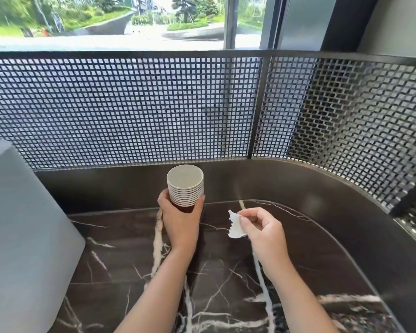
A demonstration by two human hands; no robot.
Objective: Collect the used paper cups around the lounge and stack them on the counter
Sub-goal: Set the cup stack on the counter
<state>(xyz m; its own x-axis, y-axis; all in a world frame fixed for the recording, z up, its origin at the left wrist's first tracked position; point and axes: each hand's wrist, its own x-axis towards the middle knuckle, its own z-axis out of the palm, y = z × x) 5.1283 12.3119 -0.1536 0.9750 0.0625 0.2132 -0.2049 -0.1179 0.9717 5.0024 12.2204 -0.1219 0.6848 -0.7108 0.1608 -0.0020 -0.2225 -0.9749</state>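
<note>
A person's two bare forearms reach forward over a dark marble counter (pixel 226 284) veined with white. The left hand (pixel 180 218) grips a stack of nested paper cups (pixel 185 186) around its lower part, fingers and thumb curled round it. The stack is upright, tipped slightly toward the camera, its open white mouth visible, many rims layered close together. It is held near the counter's back edge; whether its base touches the surface cannot be told. The right hand (pixel 262 228) pinches a small crumpled piece of white paper (pixel 235 224) between thumb and fingertips, just beside the cups. A metal mesh screen (pixel 130 109) rises behind the counter and curves round its right side. A grey rounded object (pixel 22 231) stands at the left edge.
</note>
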